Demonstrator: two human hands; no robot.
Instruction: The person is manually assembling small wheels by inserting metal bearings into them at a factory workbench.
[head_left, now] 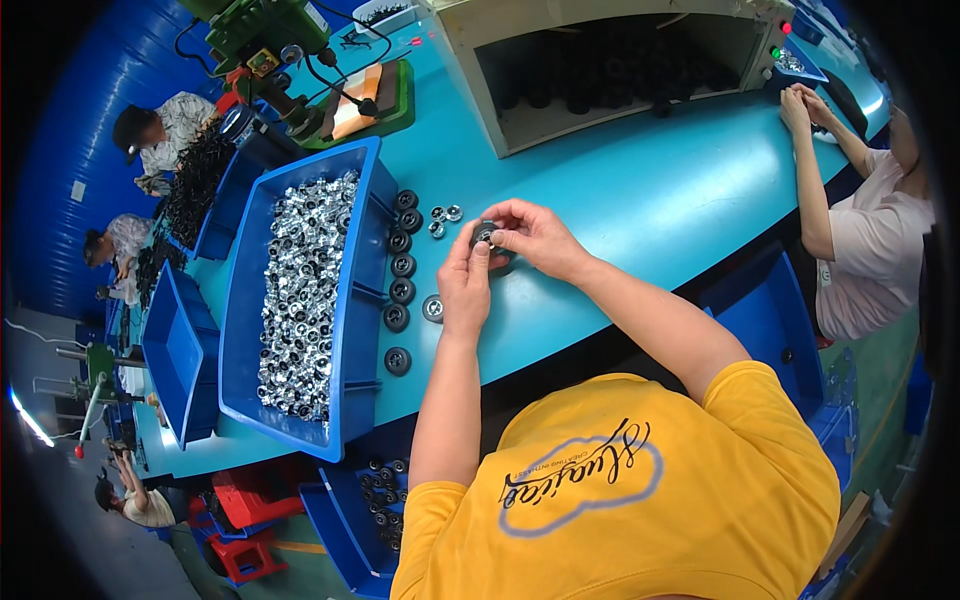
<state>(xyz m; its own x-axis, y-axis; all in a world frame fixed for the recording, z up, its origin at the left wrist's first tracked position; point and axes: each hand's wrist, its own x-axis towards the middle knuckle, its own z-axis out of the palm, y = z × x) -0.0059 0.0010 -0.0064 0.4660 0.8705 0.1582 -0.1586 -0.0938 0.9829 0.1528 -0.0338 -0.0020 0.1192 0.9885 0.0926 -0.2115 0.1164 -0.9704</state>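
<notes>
Over the turquoise table, my left hand (pixel 466 285) and my right hand (pixel 538 238) meet, their fingers closed around a small black wheel (pixel 484 232). Part of that wheel is hidden by my fingers. Another dark round piece shows partly beneath my right hand. Just left of my left wrist lies a wheel with a silver hub (pixel 433 308). A few small silver hub pieces (pixel 437 214) rest beyond my left hand. Farther left, several black wheels (pixel 402 265) form a line beside a blue bin (pixel 350 330) full of shiny silver and black parts.
A beige box-shaped machine (pixel 490 90) with dark wheels inside stands at the back. At back left is a green press (pixel 255 50). A co-worker (pixel 870 220) sits at the right; others work at far left. Low blue bins (pixel 340 510) flank me below the table.
</notes>
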